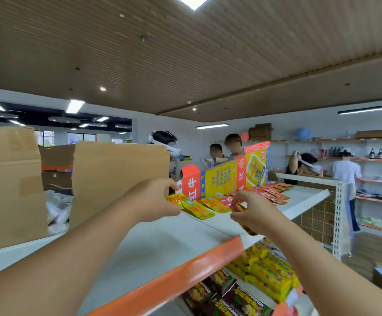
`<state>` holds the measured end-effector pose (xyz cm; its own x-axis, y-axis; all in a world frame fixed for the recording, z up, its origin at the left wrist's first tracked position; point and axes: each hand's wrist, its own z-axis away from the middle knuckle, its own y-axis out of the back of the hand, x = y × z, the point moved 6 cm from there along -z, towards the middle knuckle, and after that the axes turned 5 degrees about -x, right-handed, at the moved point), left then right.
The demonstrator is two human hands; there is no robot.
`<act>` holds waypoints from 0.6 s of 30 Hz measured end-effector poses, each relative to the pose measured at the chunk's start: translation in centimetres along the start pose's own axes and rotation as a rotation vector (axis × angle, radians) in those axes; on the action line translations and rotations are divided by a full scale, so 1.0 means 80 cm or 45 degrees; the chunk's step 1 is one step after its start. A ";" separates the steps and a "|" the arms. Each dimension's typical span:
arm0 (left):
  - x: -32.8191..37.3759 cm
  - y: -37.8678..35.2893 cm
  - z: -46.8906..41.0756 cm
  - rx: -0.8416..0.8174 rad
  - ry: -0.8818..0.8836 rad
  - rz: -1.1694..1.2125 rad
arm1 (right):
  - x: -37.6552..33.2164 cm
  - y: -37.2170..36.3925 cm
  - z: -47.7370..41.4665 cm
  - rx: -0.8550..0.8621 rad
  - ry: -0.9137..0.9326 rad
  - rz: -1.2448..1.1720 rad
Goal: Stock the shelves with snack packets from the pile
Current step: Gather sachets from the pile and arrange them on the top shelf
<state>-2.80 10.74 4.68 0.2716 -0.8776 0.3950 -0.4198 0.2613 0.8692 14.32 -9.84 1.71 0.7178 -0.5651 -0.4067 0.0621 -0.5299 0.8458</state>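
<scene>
Body in view: two arms only. Left forearm (pixel 71 249) bare along its whole visible length, broad where the wide lens swells it near the frame's edge. Right forearm (pixel 322 258) bare likewise, slimmer in the picture. Left hand (pixel 156 200) bare, knuckles rounded, thumb plain. Right hand (pixel 253 213) bare, fingers slender. Motion blur softens both outlines; nails too blurred to read.

Left forearm (pixel 71 242) and right forearm (pixel 322 265) reached forward, bare and converging. Left hand (pixel 156 200), fingers curled, pinched a yellow packet (pixel 178 199) at its edge; right hand (pixel 255 214), knuckles up, fingers curled, pinched a red packet (pixel 234 205).
</scene>
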 end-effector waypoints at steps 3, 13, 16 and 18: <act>0.055 -0.032 -0.029 0.055 -0.067 -0.004 | 0.060 0.032 0.004 0.048 -0.022 -0.002; 0.197 -0.135 -0.133 0.136 -0.159 -0.182 | 0.249 0.127 -0.027 0.115 -0.071 0.014; 0.220 -0.158 -0.156 0.131 -0.128 -0.180 | 0.291 0.143 -0.039 0.101 -0.078 0.001; 0.231 -0.171 -0.171 0.125 -0.099 -0.213 | 0.310 0.150 -0.047 0.084 -0.068 -0.003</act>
<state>19.77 -3.57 4.17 0.2786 -0.9349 0.2200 -0.4580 0.0720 0.8860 35.49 -27.80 3.06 0.6793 -0.5960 -0.4281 0.0165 -0.5709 0.8209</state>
